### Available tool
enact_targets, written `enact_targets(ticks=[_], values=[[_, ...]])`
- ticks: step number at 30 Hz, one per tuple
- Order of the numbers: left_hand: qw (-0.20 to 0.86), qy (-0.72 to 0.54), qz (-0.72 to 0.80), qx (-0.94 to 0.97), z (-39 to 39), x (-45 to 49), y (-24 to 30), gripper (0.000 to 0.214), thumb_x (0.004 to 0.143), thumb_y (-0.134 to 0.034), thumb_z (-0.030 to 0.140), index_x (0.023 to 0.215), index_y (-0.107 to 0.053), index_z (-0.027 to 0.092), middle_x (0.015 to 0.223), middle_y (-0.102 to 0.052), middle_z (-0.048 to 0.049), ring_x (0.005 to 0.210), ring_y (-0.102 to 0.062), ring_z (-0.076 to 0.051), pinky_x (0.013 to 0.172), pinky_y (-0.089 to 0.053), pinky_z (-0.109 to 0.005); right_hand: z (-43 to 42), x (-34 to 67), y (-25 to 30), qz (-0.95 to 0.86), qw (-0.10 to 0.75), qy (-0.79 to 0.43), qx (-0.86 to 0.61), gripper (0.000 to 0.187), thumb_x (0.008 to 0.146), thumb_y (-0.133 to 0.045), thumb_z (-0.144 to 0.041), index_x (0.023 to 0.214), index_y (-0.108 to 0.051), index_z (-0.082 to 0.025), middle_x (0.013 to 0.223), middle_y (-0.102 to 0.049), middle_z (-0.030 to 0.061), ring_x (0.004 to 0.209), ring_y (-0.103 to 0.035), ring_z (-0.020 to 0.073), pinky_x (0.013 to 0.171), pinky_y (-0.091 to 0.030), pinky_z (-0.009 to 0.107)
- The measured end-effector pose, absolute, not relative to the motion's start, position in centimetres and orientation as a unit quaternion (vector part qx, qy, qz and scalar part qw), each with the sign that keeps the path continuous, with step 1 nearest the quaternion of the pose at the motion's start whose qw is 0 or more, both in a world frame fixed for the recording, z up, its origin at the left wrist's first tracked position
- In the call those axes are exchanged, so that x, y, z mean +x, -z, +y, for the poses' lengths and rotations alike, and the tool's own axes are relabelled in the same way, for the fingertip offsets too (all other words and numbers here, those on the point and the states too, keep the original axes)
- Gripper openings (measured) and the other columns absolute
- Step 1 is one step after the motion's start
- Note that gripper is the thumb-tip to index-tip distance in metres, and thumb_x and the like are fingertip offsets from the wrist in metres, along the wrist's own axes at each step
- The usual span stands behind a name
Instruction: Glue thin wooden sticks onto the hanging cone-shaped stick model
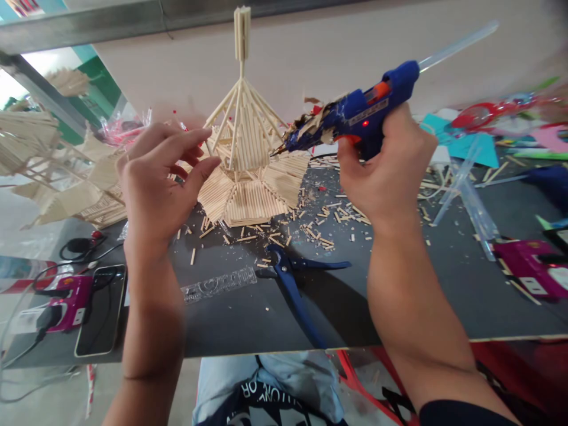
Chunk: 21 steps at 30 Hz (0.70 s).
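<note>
Blue glue gun (355, 113) clamped in the right hand (388, 168), nozzle right up by the stick model (247, 133)! That model stands on the surface (222, 325), between the hands; left hand (153, 180) close beside it, thumb and finger curled, whether pinching anything I can't tell.
</note>
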<state>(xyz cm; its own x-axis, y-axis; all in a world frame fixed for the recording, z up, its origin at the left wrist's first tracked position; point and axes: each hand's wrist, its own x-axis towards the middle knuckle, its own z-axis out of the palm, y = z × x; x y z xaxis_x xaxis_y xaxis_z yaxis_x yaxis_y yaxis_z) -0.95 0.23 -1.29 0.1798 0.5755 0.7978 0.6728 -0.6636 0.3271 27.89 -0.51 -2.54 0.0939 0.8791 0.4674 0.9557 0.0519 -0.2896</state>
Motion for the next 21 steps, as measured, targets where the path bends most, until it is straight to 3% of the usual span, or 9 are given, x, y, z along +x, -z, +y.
enact_targets(ticks=[5,13,18,21], values=[[0.046,0.494,-0.393,-0.774,0.1,-0.9,1.2,0.023,0.091,-0.077,0.033,0.114,-0.074,0.03,0.093,-0.067,0.0038,0.075,-0.062,-0.006,0.06,-0.054,-0.024,-0.5,27.7,2.6,-0.676,0.308,0.082,-0.664,0.057,0.094,-0.045,-0.034,0.144,-0.045,-0.007,0.12,-0.069,0.021,0.113,-0.068,0.0325,0.093,-0.05,0.038],[0.037,0.487,-0.399,-0.776,0.0,-0.7,1.1,0.022,0.094,-0.073,0.037,0.113,-0.074,0.026,0.094,-0.068,0.0019,0.076,-0.062,-0.008,0.062,-0.055,-0.026,-0.2,28.1,3.2,-0.668,0.331,0.101,-0.659,0.047,0.094,-0.047,-0.032,0.134,-0.051,-0.009,0.118,-0.069,0.0217,0.112,-0.067,0.0332,0.093,-0.051,0.04],[0.027,0.494,-0.407,-0.768,-0.4,-0.2,0.6,0.021,0.088,-0.077,0.034,0.108,-0.077,0.028,0.09,-0.07,-0.0005,0.073,-0.065,-0.011,0.059,-0.057,-0.025,1.8,29.3,5.4,-0.675,0.397,0.161,-0.601,0.049,0.078,-0.058,-0.027,0.125,-0.052,-0.014,0.108,-0.069,0.0153,0.099,-0.069,0.0331,0.084,-0.053,0.047],[0.026,0.496,-0.403,-0.769,-0.4,-0.2,0.6,0.021,0.088,-0.077,0.035,0.108,-0.078,0.029,0.09,-0.07,-0.0011,0.072,-0.066,-0.012,0.058,-0.057,-0.024,2.3,29.7,6.1,-0.684,0.424,0.206,-0.557,0.046,0.077,-0.057,-0.026,0.122,-0.054,-0.016,0.109,-0.071,0.0143,0.099,-0.07,0.0325,0.081,-0.054,0.045]])
